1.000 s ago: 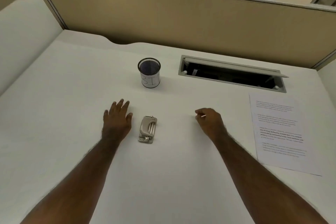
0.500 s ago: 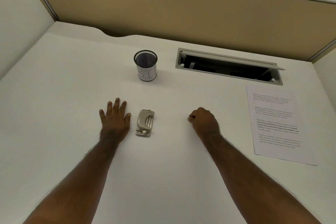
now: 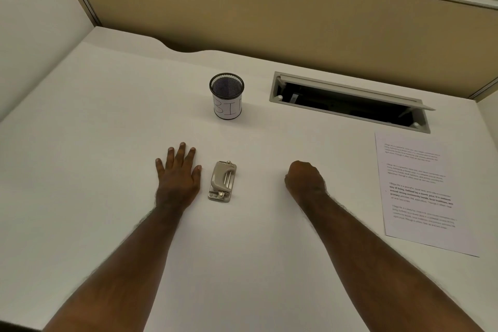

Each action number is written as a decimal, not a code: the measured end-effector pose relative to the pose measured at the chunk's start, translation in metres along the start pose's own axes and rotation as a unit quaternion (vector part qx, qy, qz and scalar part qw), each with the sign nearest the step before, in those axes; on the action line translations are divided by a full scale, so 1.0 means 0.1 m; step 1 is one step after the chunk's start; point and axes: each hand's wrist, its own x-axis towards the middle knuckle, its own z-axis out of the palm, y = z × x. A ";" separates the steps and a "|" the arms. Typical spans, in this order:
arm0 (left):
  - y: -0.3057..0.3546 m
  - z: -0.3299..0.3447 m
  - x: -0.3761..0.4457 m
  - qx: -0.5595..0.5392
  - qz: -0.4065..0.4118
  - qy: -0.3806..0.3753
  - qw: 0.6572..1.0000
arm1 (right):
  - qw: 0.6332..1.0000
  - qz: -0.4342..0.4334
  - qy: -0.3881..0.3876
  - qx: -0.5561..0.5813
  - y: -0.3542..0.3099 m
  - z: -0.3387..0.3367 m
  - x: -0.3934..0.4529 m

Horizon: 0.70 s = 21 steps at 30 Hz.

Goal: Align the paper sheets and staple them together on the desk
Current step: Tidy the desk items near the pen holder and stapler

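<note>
- The left hand (image 3: pixel 177 174) lies flat on the white desk (image 3: pixel 107 143), fingers spread, gripping nothing.
- A beige stapler (image 3: pixel 222 181) sits just beside it, at its 3 o'clock.
- The right hand (image 3: pixel 304 179) is curled into a fist; whether it grips anything I cannot tell.
- The printed paper sheets (image 3: pixel 420 191) lie at 3 o'clock, well apart from that fist.
- A mesh cup (image 3: pixel 227 96) stands at the stapler's 12 o'clock.
</note>
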 end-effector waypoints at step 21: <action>0.07 -0.06 -0.03 -0.012 -0.012 -0.008 1.000 | 0.922 -0.085 0.048 0.374 -0.58 -1.05 0.68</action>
